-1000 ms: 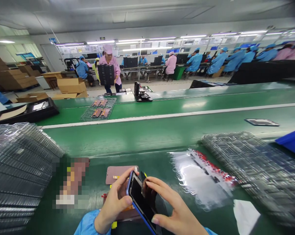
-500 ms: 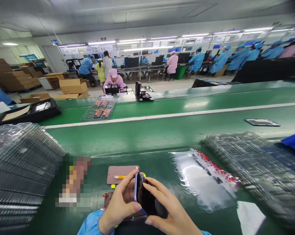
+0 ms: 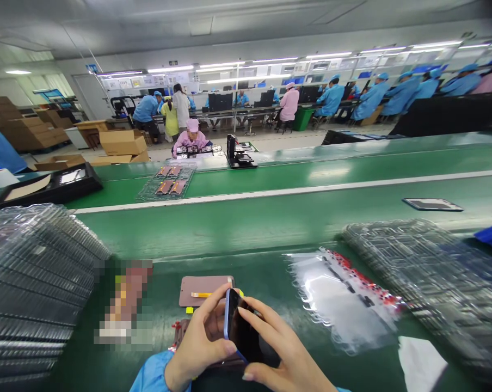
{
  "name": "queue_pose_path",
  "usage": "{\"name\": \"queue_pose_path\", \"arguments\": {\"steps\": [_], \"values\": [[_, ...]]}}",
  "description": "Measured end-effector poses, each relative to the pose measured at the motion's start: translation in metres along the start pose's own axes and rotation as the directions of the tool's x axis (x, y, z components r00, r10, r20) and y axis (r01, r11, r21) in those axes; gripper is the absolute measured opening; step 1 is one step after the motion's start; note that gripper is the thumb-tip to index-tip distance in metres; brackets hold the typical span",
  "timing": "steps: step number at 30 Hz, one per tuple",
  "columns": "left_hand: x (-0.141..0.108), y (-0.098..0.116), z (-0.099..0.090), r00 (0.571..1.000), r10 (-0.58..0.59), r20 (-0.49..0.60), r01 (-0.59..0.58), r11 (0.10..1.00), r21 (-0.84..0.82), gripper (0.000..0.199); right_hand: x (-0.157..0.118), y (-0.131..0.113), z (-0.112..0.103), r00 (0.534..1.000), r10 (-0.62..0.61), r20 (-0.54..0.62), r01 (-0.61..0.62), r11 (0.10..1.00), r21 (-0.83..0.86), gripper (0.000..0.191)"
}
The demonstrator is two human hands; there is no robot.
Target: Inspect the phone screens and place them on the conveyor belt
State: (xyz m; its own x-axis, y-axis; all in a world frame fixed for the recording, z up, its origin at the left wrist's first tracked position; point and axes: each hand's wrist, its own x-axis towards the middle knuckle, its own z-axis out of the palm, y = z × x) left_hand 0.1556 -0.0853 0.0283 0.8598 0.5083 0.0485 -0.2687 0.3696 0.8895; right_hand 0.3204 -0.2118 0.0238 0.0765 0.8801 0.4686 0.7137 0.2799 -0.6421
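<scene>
"Hands?"

"Both on the phone [image 3: 246, 326]. Left hand [image 3: 201, 337] clamped on its blue edge, thumb in front; right hand [image 3: 281, 343] pinching too, fingertips on the black face, thumb low."

"Phone's where?"

"Up in the air, tilted, above the near counter [image 3: 262, 267]. Lower end hidden by the right hand."

"What could go wrong?"

"Uneven fingertip pressure could smear or crack that glossy face. Loose left thumb, and it slips, maybe onto the brown panel [image 3: 199, 286] just beyond, orange strip [image 3: 199, 295] and all."

"Either side?"

"Right: white paper [image 3: 421, 359], then clear films [image 3: 331, 305] with red ends, loosely fanned; a sweeping sleeve could scatter them. Left: tall stack of clear trays [image 3: 54, 277]; an elbow knock could topple it. More trays [image 3: 425, 267] at far right."

"Further off?"

"A clear tray [image 3: 147, 190] carrying four brown pieces [image 3: 164, 188]. Behind it, a person in pink [image 3: 192, 142], bent low. Blurred face. Next."
</scene>
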Motion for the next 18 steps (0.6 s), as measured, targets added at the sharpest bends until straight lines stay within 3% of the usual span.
{"name": "queue_pose_path", "arguments": {"steps": [18], "values": [[-0.0035, 0.0, -0.0015, 0.998, 0.057, 0.008, -0.057, 0.983, 0.176, 0.081, 0.0037, -0.007, -0.0015, 0.995, -0.099, -0.02, 0.097, 0.991, -0.097, 0.068]]}}
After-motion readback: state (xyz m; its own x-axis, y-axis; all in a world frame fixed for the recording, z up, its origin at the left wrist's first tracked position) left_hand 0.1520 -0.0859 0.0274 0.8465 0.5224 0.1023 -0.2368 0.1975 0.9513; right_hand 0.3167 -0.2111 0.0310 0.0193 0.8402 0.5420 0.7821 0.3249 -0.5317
